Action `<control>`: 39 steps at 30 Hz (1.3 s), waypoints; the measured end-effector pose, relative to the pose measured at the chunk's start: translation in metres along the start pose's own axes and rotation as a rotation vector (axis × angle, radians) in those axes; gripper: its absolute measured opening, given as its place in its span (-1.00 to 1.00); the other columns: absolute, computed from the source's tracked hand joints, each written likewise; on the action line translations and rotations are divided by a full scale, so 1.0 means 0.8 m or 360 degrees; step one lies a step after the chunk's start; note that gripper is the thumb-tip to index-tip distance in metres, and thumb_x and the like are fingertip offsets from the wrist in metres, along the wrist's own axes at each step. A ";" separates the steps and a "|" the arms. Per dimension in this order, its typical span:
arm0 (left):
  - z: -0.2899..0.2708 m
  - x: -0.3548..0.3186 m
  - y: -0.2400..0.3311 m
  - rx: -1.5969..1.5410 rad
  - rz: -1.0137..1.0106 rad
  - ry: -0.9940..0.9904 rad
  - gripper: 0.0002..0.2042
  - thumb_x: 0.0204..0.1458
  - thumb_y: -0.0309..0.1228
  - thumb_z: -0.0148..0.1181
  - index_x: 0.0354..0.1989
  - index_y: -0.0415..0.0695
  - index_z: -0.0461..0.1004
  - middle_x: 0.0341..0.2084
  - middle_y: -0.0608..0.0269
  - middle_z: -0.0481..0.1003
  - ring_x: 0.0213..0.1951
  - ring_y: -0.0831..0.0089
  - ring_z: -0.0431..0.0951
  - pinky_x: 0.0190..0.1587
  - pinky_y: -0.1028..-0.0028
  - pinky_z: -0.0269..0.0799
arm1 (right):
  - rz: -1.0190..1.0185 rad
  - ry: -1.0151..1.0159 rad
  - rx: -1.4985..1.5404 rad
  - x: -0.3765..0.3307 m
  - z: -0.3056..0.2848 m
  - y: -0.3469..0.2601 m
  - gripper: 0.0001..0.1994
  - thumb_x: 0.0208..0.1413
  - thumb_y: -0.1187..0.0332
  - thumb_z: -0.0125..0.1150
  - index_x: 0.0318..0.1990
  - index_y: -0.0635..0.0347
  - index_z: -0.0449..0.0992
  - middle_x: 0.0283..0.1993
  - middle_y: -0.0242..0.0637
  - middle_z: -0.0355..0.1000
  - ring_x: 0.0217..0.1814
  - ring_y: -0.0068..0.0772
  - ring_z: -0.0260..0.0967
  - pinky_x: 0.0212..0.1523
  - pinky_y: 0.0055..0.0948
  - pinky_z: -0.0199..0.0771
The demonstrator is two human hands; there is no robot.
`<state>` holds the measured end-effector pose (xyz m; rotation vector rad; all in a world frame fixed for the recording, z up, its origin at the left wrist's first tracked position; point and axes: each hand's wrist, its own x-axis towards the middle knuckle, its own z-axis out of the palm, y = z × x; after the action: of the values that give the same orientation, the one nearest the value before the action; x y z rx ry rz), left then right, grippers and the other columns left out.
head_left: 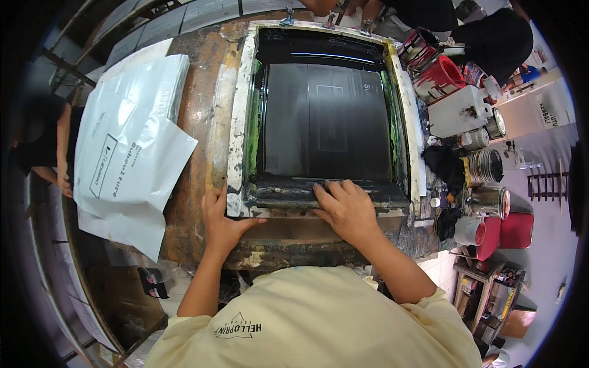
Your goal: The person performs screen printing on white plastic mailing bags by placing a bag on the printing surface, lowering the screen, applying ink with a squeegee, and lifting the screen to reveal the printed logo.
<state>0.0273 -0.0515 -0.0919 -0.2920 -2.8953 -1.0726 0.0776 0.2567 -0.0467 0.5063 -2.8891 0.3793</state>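
Note:
A screen printing frame (pixel 235 132) lies on the stained wooden table in front of me. Its light rails are smeared with black, and green shows along the inner sides. Glossy black ink (pixel 316 43) covers the far end of the dark mesh (pixel 288 132), where a faint rectangle and lettering show. At the near left corner, my left hand (pixel 222 219) rests with its thumb stretched along the front edge, fingers apart. My right hand (pixel 348 208) grips the near rail, its fingers over the blackened top and its thumb in front.
White printed plastic bags (pixel 132 141) lie stacked on the left. Metal clamps (pixel 329 21) sit at the far rail. Ink-stained cans, a red bucket (pixel 439 78), a white jug (pixel 459 111) and black rags (pixel 445 164) crowd the right side. Other people stand at the far side and left.

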 end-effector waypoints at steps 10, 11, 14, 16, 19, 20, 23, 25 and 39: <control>0.000 -0.004 -0.004 0.0024 -0.0051 -0.0067 -0.10 -0.64 -0.11 0.82 0.04 -0.25 0.62 -0.13 0.16 0.41 -0.03 0.13 0.42 0.08 0.20 0.38 | -0.0023 0.0147 -0.0188 0.195 0.031 0.144 -0.57 0.05 0.19 0.52 0.07 0.05 0.62 -0.13 -0.28 0.50 -0.06 -0.08 0.50 -0.13 -0.12 0.60; 0.000 -0.002 -0.003 0.0000 -0.0049 -0.0060 -0.10 -0.64 -0.11 0.82 0.03 -0.25 0.62 -0.13 0.16 0.41 -0.02 0.14 0.42 0.08 0.21 0.39 | -0.0038 0.0193 -0.0220 0.217 0.041 0.166 -0.63 0.10 0.15 0.50 0.03 0.03 0.62 -0.15 -0.29 0.50 -0.06 -0.08 0.51 -0.14 -0.11 0.60; 0.001 -0.001 -0.005 -0.0100 -0.0048 -0.0022 -0.08 -0.63 -0.08 0.83 0.05 -0.25 0.63 -0.11 0.17 0.41 -0.01 0.18 0.42 0.09 0.23 0.39 | -0.0054 0.0297 -0.0251 0.283 0.044 0.214 -0.71 0.17 0.07 0.45 -0.11 0.00 0.58 -0.15 -0.31 0.52 -0.03 -0.09 0.53 -0.13 -0.09 0.66; 0.002 -0.001 -0.006 -0.0091 -0.0017 0.0023 -0.07 -0.63 -0.07 0.84 0.07 -0.26 0.64 -0.10 0.17 0.43 0.00 0.17 0.44 0.10 0.22 0.40 | -0.0044 0.0249 -0.0314 0.314 0.040 0.238 -0.70 0.23 0.01 0.38 -0.09 -0.02 0.61 -0.15 -0.31 0.53 -0.02 -0.10 0.55 -0.11 -0.09 0.67; 0.011 -0.007 -0.018 -0.0145 0.0027 0.0070 0.16 -0.62 0.05 0.81 0.33 -0.26 0.49 -0.09 0.16 0.49 -0.03 0.15 0.43 0.10 0.18 0.36 | -0.0129 -0.0004 -0.0169 0.356 0.011 0.277 -0.58 0.31 -0.13 0.27 -0.11 0.06 0.63 -0.13 -0.15 0.63 0.01 0.07 0.59 -0.06 0.05 0.60; 0.011 -0.012 -0.021 -0.0165 0.0029 0.0079 0.28 -0.61 0.10 0.80 0.45 -0.26 0.42 -0.09 0.16 0.51 -0.04 0.14 0.41 0.10 0.16 0.34 | -0.0107 -0.0088 -0.0098 0.366 -0.006 0.279 -0.54 0.33 -0.17 0.23 -0.08 0.07 0.65 -0.13 -0.07 0.66 0.02 0.13 0.59 -0.02 0.09 0.57; 0.014 -0.018 -0.011 -0.0302 0.0036 0.0179 0.30 -0.60 0.14 0.78 0.46 -0.30 0.39 -0.03 0.04 0.59 -0.07 0.06 0.45 0.10 0.11 0.36 | -0.0151 0.0115 -0.0055 0.364 -0.010 0.285 -0.57 0.33 -0.14 0.24 -0.03 0.03 0.67 -0.14 -0.09 0.67 -0.01 0.16 0.60 -0.01 0.05 0.55; 0.016 -0.015 -0.015 -0.0207 0.0099 0.0178 0.33 -0.60 0.18 0.76 0.45 -0.35 0.36 0.01 -0.03 0.62 -0.09 0.01 0.48 0.10 0.09 0.37 | -0.0110 0.0103 -0.0125 0.365 -0.009 0.289 -0.58 0.33 -0.13 0.25 -0.03 0.04 0.66 -0.17 -0.10 0.66 -0.01 0.15 0.59 -0.02 0.04 0.55; 0.020 -0.021 -0.014 -0.0291 0.0104 0.0227 0.24 -0.45 0.12 0.75 0.48 -0.29 0.34 0.05 0.04 0.61 0.01 0.01 0.47 0.18 0.10 0.33 | -0.0002 0.0123 -0.0278 0.171 0.011 0.131 -0.67 0.22 0.02 0.40 -0.06 0.03 0.60 -0.20 -0.25 0.52 -0.09 -0.05 0.53 -0.18 -0.06 0.61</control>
<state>0.0421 -0.0523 -0.1130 -0.3007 -2.6493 -1.2929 -0.0875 0.3072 -0.0473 0.4534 -2.8129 0.1412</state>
